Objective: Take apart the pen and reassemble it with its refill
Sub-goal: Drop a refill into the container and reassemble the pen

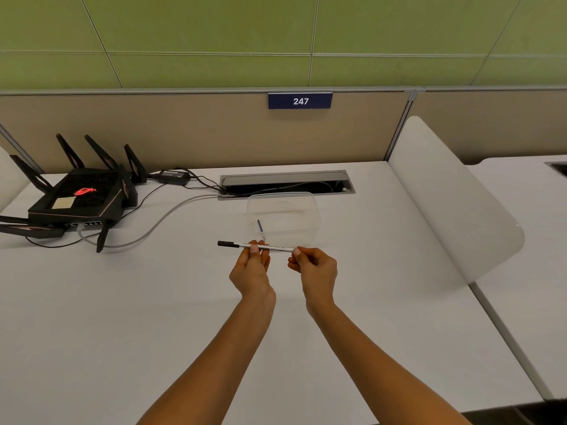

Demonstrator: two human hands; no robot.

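A slim white pen (276, 247) with a black cap at its left end is held level above the white desk (122, 302). My left hand (251, 268) pinches the barrel near its middle, just right of the cap. My right hand (316, 268) pinches the pen's right end between thumb and fingers. Just behind the pen stands a clear plastic container (283, 214) with a small blue piece (260, 225) lying inside it at the left.
A black router (82, 194) with several antennas and its cables occupies the back left of the desk. A cable slot (287, 182) runs along the back edge. A white divider panel (445, 194) stands at the right. A beige partition closes the back.
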